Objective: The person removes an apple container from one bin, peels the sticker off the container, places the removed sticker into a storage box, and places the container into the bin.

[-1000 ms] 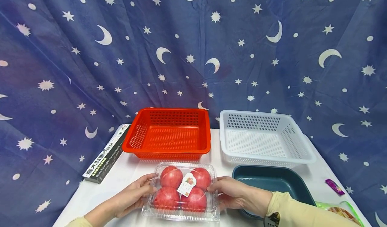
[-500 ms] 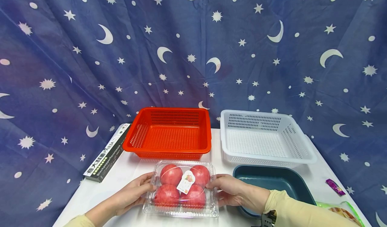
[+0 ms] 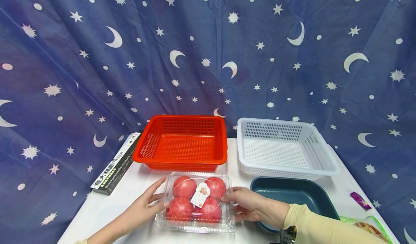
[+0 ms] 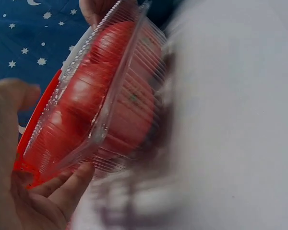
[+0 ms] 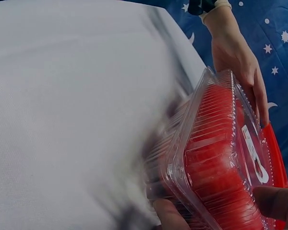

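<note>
A clear plastic clamshell box point(image 3: 196, 226) of several round red fruits point(image 3: 209, 210) lies at the front of the table, a white label point(image 3: 200, 195) on its lid. My right hand point(image 3: 251, 205) grips its right side, thumb on the lid and fingers lower on the side, as the right wrist view shows. On the left side, my left hand point(image 3: 139, 211) has its fingers spread. In the left wrist view its thumb point(image 4: 26, 94) stands off the box while a fingertip point(image 4: 84, 175) is at the box's lower edge.
Behind the box stand a red basket point(image 3: 186, 162) and a white basket point(image 3: 289, 170). A dark teal tub point(image 3: 292, 182) sits by my right forearm. At left lies a black-and-white pasta box point(image 3: 115, 168); at right are a purple packet point(image 3: 360, 201) and a green-edged bag point(image 3: 367, 226).
My left hand has loosened from the box, its fingers now spread and straighter. The box has shifted slightly away from me. My right hand keeps its grip.
</note>
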Demonstrator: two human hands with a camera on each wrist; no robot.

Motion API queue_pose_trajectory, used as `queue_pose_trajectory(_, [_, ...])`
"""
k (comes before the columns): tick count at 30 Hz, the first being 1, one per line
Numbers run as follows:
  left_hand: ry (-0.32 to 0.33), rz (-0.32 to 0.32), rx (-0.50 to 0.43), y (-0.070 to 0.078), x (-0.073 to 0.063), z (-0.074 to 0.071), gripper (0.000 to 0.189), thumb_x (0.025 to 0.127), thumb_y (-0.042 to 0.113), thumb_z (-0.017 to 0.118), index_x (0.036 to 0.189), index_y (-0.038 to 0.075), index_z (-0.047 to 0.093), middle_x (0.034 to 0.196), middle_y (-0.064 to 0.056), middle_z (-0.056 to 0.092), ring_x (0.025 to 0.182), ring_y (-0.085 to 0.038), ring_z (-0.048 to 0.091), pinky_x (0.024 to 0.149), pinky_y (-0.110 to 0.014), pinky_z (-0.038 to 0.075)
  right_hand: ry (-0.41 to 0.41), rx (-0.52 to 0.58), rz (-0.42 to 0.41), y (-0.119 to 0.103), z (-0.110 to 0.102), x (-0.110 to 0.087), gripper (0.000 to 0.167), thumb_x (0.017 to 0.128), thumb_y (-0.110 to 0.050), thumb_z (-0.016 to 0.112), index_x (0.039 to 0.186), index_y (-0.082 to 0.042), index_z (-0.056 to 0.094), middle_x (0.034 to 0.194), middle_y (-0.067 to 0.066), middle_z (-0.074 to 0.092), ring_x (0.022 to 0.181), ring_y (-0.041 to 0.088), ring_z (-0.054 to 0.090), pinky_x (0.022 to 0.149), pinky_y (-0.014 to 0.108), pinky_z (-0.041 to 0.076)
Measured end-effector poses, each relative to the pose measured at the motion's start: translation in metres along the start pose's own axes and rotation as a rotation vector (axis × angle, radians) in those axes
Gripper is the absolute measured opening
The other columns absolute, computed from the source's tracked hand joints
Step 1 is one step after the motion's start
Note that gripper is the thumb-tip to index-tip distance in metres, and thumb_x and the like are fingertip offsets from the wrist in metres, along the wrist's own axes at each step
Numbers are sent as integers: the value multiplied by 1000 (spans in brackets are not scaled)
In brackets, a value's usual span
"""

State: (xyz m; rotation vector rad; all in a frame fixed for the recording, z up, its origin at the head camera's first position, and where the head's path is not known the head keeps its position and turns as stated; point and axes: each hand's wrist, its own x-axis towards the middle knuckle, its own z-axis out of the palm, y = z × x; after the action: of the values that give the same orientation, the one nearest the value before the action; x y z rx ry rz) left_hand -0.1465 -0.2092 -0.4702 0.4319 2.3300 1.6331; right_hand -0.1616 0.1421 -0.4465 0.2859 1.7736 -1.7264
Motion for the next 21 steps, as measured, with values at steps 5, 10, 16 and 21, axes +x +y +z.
queue_pose_trajectory(5, [-40,138,64,-6,-7,3,91,93,17,77,164,12,19,169,-18,7,140,-51,38,97,-31,53,33,-30,5,0,0,0,47,89,-14,71,127,5,50,105,18,56,84,27,60,65,34,61])
queue_pose_trajectory(10, [-38,228,170,-12,-12,6,88,88,24,83,160,15,33,171,-12,10,145,-25,37,98,-35,53,68,-60,3,-4,0,0,54,89,-13,72,132,8,47,108,19,57,88,30,59,68,35,59])
queue_pose_trajectory(16, [-35,266,201,-15,-15,7,72,91,30,80,152,15,44,170,-9,15,147,-5,27,98,-37,53,131,-116,-39,-11,-3,1,70,88,-13,73,143,11,38,114,20,59,97,33,57,79,40,57])
queue_pose_trajectory(21, [-41,243,153,-18,-14,8,65,93,25,79,148,14,47,170,-10,15,142,-24,41,100,-32,51,210,-186,-204,-22,-8,0,73,86,-11,71,148,9,39,133,26,55,117,38,56,102,56,47])
